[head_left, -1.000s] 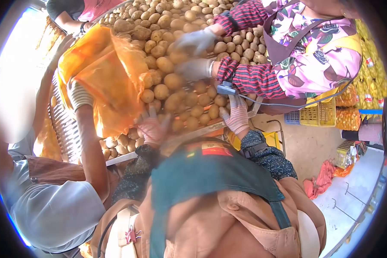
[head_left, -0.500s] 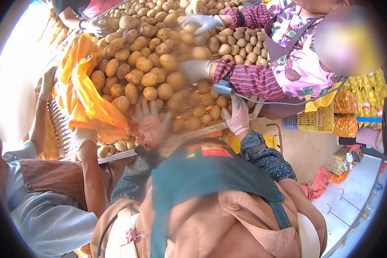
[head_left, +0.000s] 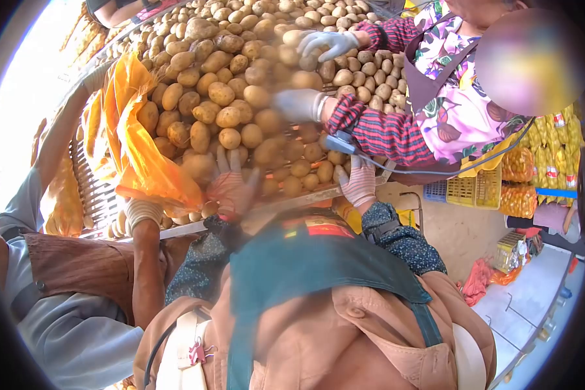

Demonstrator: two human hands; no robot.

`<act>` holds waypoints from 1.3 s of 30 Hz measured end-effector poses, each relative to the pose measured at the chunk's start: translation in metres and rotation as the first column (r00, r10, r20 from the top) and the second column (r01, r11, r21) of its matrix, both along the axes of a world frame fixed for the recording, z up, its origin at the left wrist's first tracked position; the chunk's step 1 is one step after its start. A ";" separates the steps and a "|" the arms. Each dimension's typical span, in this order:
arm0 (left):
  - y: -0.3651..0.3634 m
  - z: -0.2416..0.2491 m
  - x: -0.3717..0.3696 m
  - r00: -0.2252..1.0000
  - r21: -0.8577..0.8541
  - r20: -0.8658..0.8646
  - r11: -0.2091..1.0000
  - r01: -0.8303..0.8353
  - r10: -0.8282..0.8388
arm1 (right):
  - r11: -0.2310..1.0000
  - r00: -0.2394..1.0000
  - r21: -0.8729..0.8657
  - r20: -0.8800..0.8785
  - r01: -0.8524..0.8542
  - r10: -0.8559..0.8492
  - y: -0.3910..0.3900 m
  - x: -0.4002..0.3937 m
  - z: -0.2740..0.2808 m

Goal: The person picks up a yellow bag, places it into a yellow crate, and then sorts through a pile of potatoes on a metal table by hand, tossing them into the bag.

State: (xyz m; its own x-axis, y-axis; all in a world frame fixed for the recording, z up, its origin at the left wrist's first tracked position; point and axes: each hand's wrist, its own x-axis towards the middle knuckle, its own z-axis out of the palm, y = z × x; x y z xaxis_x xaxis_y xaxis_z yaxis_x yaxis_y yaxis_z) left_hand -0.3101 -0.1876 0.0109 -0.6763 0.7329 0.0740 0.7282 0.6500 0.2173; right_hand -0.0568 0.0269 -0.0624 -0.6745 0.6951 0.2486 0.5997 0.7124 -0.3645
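Potatoes (head_left: 221, 94) lie heaped over a slatted sorting table (head_left: 88, 185). My left hand (head_left: 233, 188), in a striped glove, rests at the near edge of the heap, fingers spread and pointing away from me against the nearest potatoes; a blur covers part of it. On the right, my right hand (head_left: 357, 182), gloved the same way, lies over the table's near edge with its fingers apart, touching potatoes. Neither hand has anything in its grip.
At left, a co-worker's gloved hands hold an orange mesh bag (head_left: 136, 143). Opposite on the right, another person's gloved hands (head_left: 328, 45) reach over the potatoes. Yellow crates (head_left: 478, 188) and bagged goods (head_left: 556, 153) stand at right.
The left co-worker's far arm has moved up along the orange bag. The gloved hands of the person opposite have shifted slightly right. My hands have barely moved.
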 end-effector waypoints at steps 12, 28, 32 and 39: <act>0.005 -0.018 -0.017 0.997 0.111 0.025 0.992 0.063 -0.066 | 0.999 0.997 -0.030 -0.073 -0.023 0.021 0.004 -0.009 -0.006; -0.057 0.028 -0.028 0.973 -0.021 -0.166 0.987 0.159 -0.160 | 0.999 0.996 -0.034 -0.093 -0.006 0.002 0.000 -0.014 -0.001; -0.069 0.011 -0.057 0.944 0.000 -0.326 0.999 -0.040 0.038 | 0.998 0.997 -0.054 -0.082 -0.011 0.006 0.006 -0.016 -0.002; -0.071 0.023 -0.096 0.997 0.319 0.045 0.945 -0.071 0.060 | 0.991 0.994 -0.126 -0.103 -0.053 0.040 0.014 -0.020 0.001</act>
State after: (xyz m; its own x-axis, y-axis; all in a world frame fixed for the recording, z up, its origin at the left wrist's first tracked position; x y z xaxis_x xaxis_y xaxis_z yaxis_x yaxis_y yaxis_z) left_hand -0.4062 -0.2585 0.0344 -0.7282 0.6286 0.2730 0.6749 0.5882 0.4457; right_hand -0.0769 0.0409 -0.0615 -0.6832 0.6941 0.2269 0.5230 0.6819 -0.5113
